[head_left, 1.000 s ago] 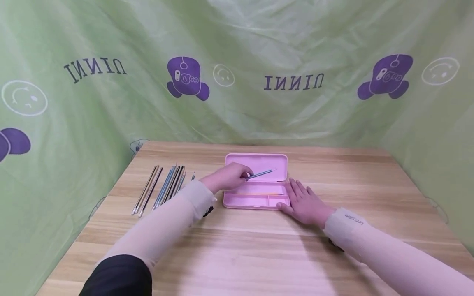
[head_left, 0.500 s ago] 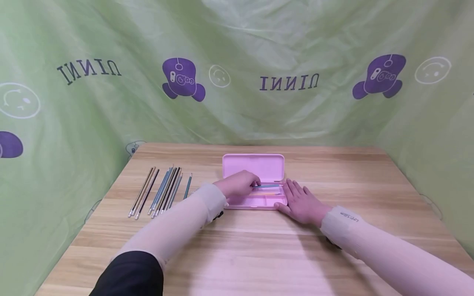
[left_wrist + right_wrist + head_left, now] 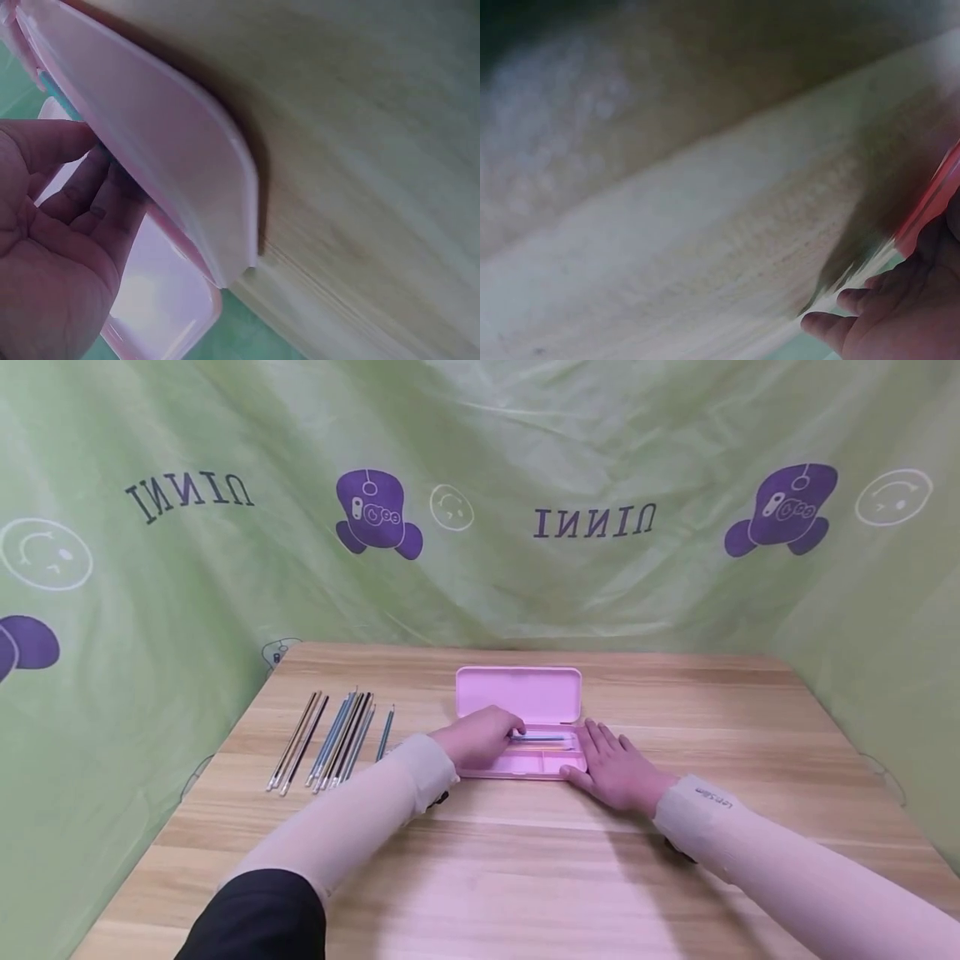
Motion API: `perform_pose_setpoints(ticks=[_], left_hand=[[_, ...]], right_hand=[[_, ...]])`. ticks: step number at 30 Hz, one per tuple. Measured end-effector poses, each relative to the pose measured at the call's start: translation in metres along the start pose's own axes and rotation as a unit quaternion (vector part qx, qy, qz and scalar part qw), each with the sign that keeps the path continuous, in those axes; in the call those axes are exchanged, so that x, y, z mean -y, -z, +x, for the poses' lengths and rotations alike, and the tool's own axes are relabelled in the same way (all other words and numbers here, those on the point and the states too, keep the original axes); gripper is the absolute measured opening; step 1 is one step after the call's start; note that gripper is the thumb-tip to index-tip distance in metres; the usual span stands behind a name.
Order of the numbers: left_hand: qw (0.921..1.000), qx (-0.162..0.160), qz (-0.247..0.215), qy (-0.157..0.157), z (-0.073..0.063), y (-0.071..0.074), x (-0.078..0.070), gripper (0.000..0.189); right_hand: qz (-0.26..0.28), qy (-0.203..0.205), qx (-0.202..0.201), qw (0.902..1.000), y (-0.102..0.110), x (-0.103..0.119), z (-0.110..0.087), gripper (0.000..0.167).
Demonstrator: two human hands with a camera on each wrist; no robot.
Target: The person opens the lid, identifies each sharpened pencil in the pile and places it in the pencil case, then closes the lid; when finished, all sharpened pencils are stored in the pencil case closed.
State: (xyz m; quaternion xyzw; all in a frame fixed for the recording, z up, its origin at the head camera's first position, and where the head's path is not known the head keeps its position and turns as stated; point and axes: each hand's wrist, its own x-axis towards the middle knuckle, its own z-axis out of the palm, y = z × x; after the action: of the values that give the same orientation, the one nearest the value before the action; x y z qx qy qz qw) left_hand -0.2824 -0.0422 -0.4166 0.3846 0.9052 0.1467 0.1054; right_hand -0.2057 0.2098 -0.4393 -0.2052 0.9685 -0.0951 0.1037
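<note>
A pink pencil case [image 3: 495, 774] lies on the table with its lid [image 3: 517, 693] laid back. My left hand [image 3: 480, 737] reaches into its rear compartment and pinches a teal pencil [image 3: 542, 738] near its left end. In the left wrist view, the thumb and fingers of that hand [image 3: 52, 225] dip behind the case wall [image 3: 157, 127], and part of the teal pencil [image 3: 60, 96] shows past the thumb. A yellow-orange pencil [image 3: 546, 749] lies in the same compartment. My right hand [image 3: 618, 770] rests with extended fingers against the case's right end.
Left of the case, several blue, black and gold pencils [image 3: 343, 739] lie roughly side by side. A single teal pencil [image 3: 386, 731] sits nearest my left forearm. Two or more dark and gold pencils [image 3: 298, 743] form the leftmost group. Green printed cloth [image 3: 480, 585] stands behind the table.
My left hand has lowered the teal pencil from in front of the lid into the rear compartment, where it now lies level. The right hand keeps its place at the case's end.
</note>
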Motion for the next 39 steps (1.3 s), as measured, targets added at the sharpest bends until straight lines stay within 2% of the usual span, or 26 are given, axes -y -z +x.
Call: perform_pose_setpoints(ticks=[3, 6, 8, 10, 12, 14, 17, 19, 20, 22, 27, 31, 36, 39], left_hand=[[0.9997, -0.018, -0.007, 0.013, -0.003, 0.0, 0.006, 0.027], [0.9973, -0.046, -0.046, 0.032, -0.011, 0.005, 0.015, 0.025], [0.9925, -0.064, -0.087, 0.056, -0.021, 0.012, 0.023, 0.026], [0.9838, -0.083, -0.134, 0.086, -0.035, 0.022, 0.034, 0.028], [0.9692, -0.109, -0.183, 0.124, -0.052, 0.033, 0.047, 0.032], [0.9482, -0.144, -0.235, 0.157, -0.07, 0.042, 0.061, 0.034], [0.9076, -0.208, -0.316, 0.182, -0.096, 0.052, 0.085, 0.038], [0.8814, -0.244, -0.355, 0.193, -0.112, 0.056, 0.1, 0.041], [0.8707, -0.258, -0.369, 0.199, -0.12, 0.057, 0.107, 0.042], [0.8545, -0.273, -0.381, 0.224, -0.135, 0.059, 0.12, 0.045], [0.8278, -0.285, -0.373, 0.307, -0.162, 0.058, 0.14, 0.046], [0.817, -0.29, -0.347, 0.358, -0.172, 0.049, 0.147, 0.046], [0.8233, -0.271, -0.306, 0.394, -0.173, 0.036, 0.144, 0.045], [0.8287, -0.261, -0.287, 0.403, -0.171, 0.033, 0.141, 0.047]], right_hand=[[-0.001, 0.001, 0.0, 1.0, 0.001, 0.0, 0.001, 0.089], [-0.003, -0.001, 0.004, 1.0, 0.001, 0.0, 0.001, 0.089], [-0.002, -0.001, 0.006, 1.0, 0.002, 0.001, 0.0, 0.088], [-0.003, 0.0, 0.007, 1.0, 0.003, 0.002, -0.001, 0.087], [-0.005, 0.0, 0.008, 1.0, 0.003, 0.002, -0.001, 0.086], [-0.007, 0.002, 0.006, 1.0, 0.004, 0.003, -0.002, 0.086], [-0.009, -0.001, 0.009, 0.9999, 0.004, 0.003, -0.002, 0.086], [-0.007, -0.001, 0.011, 0.9999, 0.004, 0.002, -0.002, 0.086], [-0.006, -0.001, 0.011, 0.9999, 0.004, 0.002, -0.002, 0.086], [-0.004, -0.002, 0.011, 0.9999, 0.004, 0.001, -0.001, 0.087], [-0.008, 0.0, 0.006, 1.0, 0.002, 0.0, -0.002, 0.089], [-0.006, 0.004, 0.003, 1.0, 0.002, 0.0, -0.003, 0.087], [-0.006, 0.008, 0.002, 0.9999, 0.004, 0.002, -0.003, 0.086], [-0.008, 0.007, 0.004, 0.9999, 0.005, 0.003, -0.003, 0.086]])
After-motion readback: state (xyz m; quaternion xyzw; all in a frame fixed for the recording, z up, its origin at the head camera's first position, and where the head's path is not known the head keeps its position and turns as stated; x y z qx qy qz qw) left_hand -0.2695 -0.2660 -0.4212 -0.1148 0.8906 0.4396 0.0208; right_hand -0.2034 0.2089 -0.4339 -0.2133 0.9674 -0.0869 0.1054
